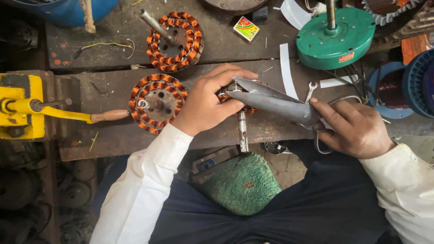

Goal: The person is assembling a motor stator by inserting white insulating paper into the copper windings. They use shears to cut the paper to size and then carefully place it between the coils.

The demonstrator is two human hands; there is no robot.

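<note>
At the centre of the worn wooden surface (113, 90), left hand (205, 101) fingers curl tight around a copper-wound stator (235, 108) while right hand (357, 129) grips big shears (271, 100) closed from 3 o'clock, so I'd steady the stator and snip slow.

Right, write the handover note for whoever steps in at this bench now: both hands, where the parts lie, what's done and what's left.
Left hand: gripping a copper-wound stator, mostly hidden under it, on the wooden bench.
Right hand: holding large grey shears, blades closed, tips at the stator.
Nearby: two more wound stators, white insulation strips, small spanner, green motor housing, yellow vise.
Done: all three stators carry windings.
Left: whatever is being trimmed is hidden; check under the left hand.
</note>
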